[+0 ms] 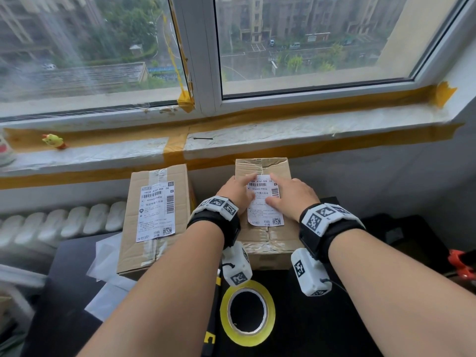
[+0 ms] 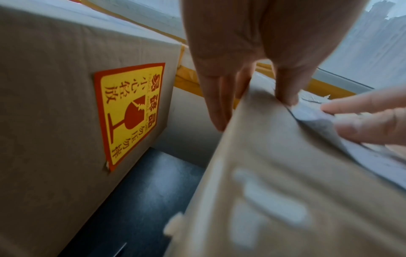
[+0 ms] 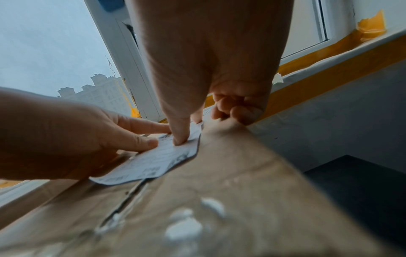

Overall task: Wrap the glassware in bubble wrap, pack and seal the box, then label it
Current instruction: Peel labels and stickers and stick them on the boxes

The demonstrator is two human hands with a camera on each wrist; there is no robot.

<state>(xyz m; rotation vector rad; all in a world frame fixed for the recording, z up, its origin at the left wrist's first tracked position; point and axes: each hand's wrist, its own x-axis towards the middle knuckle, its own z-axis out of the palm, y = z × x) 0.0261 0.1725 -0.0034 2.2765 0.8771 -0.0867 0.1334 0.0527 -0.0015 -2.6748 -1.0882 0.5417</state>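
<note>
Dim grey daylight from window point(image 1: 309, 42); wrist views blurred, edges warped.

place: room in a high-rise flat | evidence: window point(image 1: 309, 42) looking down on apartment blocks | white radiator point(image 1: 61, 224) under the taped sill point(image 1: 283, 130) at left | small yellow toy point(image 1: 53, 140) on the sill, far left

The white printed shipping label point(image 1: 265, 202) on the taped brown cardboard box point(image 1: 268, 243) was partly hidden beneath the left hand point(image 1: 235, 193) and right hand point(image 1: 293, 197). Its small print between them was unreadable. The box's contents were concealed.
</note>
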